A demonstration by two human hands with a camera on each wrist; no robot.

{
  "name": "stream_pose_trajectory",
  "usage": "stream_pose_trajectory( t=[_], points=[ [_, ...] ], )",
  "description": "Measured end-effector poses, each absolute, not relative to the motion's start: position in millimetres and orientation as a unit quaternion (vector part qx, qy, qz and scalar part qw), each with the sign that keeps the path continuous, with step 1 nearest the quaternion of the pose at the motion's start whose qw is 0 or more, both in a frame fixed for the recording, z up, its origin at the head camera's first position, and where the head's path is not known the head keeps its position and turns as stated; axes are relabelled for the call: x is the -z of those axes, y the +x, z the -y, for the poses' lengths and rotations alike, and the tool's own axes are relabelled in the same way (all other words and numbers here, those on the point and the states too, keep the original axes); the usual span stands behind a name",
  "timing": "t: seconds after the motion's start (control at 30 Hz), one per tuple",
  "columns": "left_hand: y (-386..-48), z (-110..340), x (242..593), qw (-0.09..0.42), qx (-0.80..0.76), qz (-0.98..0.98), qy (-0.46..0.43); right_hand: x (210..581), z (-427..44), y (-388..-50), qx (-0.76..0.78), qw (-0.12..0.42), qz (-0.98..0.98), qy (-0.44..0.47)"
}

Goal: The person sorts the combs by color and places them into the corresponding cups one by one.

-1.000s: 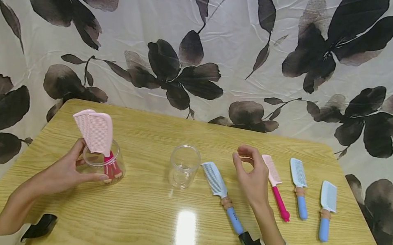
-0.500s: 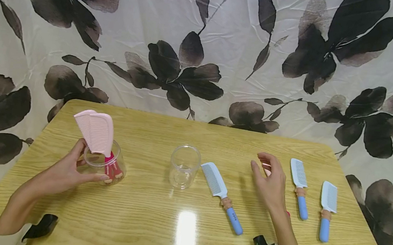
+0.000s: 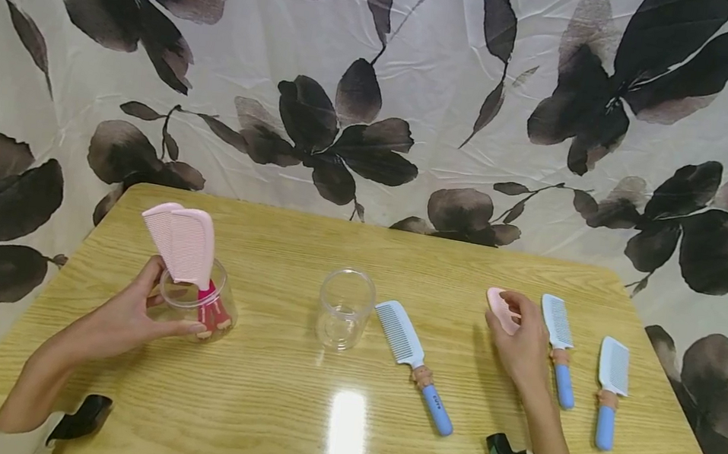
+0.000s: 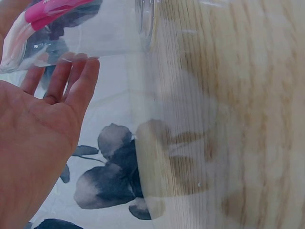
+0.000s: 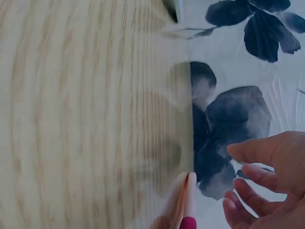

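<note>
At the table's left, my left hand holds a clear glass jar, its thumb and fingers around the side. Two pink combs stand in this jar, magenta handles down. In the left wrist view the fingers lie against the jar's clear wall, with a magenta handle inside. My right hand hovers over a third pink comb, covering most of it. In the right wrist view that hand has thumb and fingers apart, beside the pink comb and not gripping it.
A second clear jar stands mid-table. One blue comb lies between it and my right hand. Two more blue combs, one nearer and one farther right, lie beyond that hand. A floral cloth hangs behind the table.
My right hand has moved right, from beside the blue comb to above the pink comb. The left hand keeps its hold on the jar. The head view has shifted slightly.
</note>
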State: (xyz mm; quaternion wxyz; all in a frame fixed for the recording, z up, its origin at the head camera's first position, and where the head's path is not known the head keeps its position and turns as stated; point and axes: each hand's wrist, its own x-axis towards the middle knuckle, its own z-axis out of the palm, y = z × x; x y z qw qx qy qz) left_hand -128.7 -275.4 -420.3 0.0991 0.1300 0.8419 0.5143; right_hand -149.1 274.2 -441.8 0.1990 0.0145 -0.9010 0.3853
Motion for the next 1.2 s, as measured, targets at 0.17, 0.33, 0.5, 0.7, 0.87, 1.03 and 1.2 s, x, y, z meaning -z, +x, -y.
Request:
stream_pose_trajectory(
  t=[0.17, 0.33, 0.5, 0.7, 0.87, 1.03, 1.2],
  points=[
    [-130, 275, 421, 0.098, -0.516, -0.841, 0.134, 443, -283, -148, -0.370, 0.159, 0.916, -0.001],
    [-131, 275, 421, 0.101, -0.518, -0.838, 0.139, 443, -290, -147, -0.363, 0.120, 0.924, -0.013],
    [-131, 275, 421, 0.101, -0.517, -0.839, 0.139, 441, -293, -146, -0.352, 0.072, 0.933, -0.027],
    [-129, 276, 423, 0.100, -0.516, -0.840, 0.134, 441, -296, -146, -0.334, 0.058, 0.940, -0.036],
    [-128, 275, 423, 0.096, -0.516, -0.841, 0.136, 443, -299, -146, -0.325, 0.062, 0.943, -0.028],
    [-128, 275, 422, 0.096, -0.515, -0.841, 0.135, 445, -301, -146, -0.313, 0.073, 0.947, -0.028],
    [-128, 274, 423, 0.093, -0.510, -0.844, 0.135, 445, -301, -146, -0.286, 0.104, 0.952, -0.032]
  ],
)
